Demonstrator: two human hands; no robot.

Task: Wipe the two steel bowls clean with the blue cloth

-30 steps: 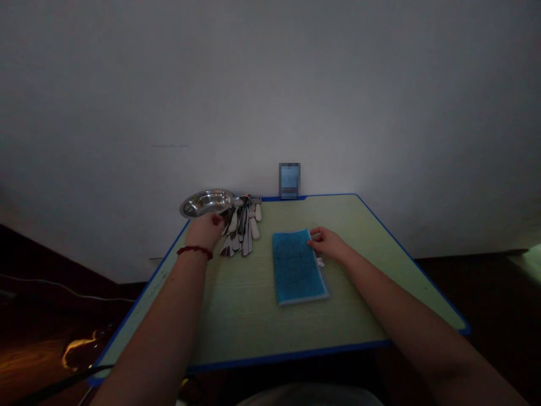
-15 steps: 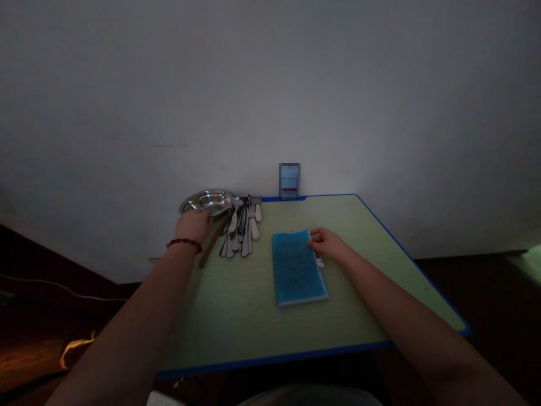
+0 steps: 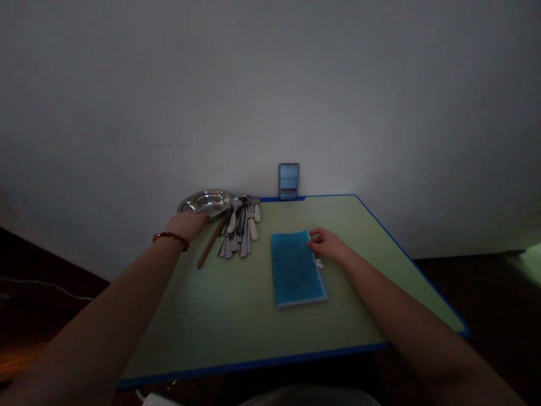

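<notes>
My left hand (image 3: 189, 224) reaches to the near rim of a shiny metal bowl (image 3: 207, 200), its fingers stretched out along that rim. Whether they touch the bowl is unclear. Beside the fingers lies a brown wooden stick (image 3: 209, 248), with a pile of cutlery (image 3: 240, 228) just to the right: forks and knives, some with white handles. My right hand (image 3: 327, 244) has thumb and finger at the upper right edge of a blue cloth-like packet (image 3: 296, 268), gripping it. This packet lies flat with pale borders, and a small white tag (image 3: 319, 263) shows at its right side.
A pale green table (image 3: 236, 332) with a blue edge stands against a grey wall (image 3: 270, 84). At its back edge a phone-like screen (image 3: 288, 181), blurred out, leans upright. A white cable (image 3: 46, 285) hangs at the far left.
My left hand and forearm have shifted left along the bowl's rim, uncovering more of the wooden stick. The right hand and blue packet stay nearly where they were.
</notes>
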